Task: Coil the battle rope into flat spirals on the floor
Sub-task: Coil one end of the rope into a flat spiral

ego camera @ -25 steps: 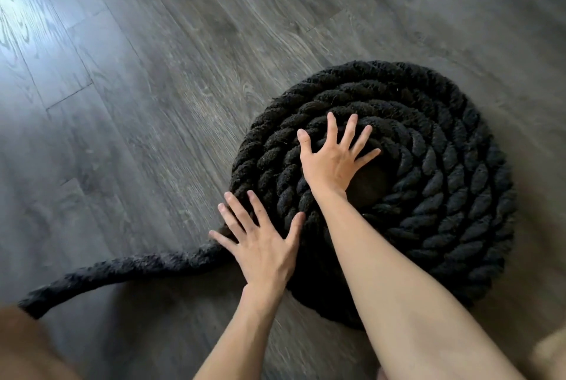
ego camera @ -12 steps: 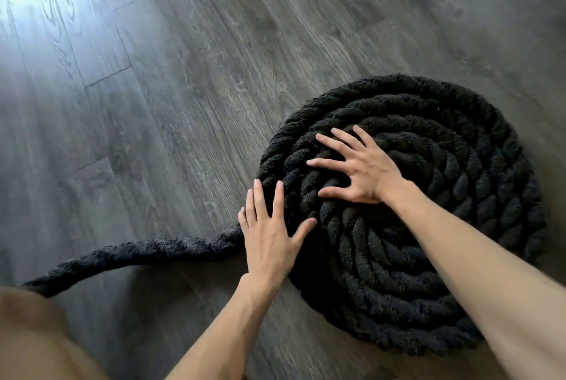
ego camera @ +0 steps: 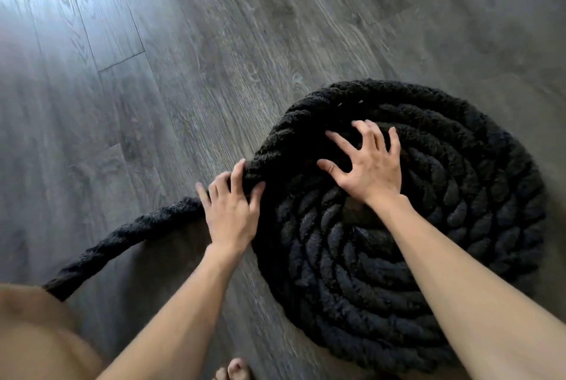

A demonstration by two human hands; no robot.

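Rope (ego camera: 398, 226) is mostly coiled lower right; your left hand (ego camera: 231, 211) grips its loose tail, your right hand (ego camera: 369, 162) presses spread fingers on top.

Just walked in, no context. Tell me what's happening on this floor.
A person is coiling a black battle rope into a flat spiral on the grey wood floor. The right hand presses on the coil's inner rings, fingers spread. The left hand grips the outermost turn at the coil's edge. A loose tail trails left, not yet wound in.
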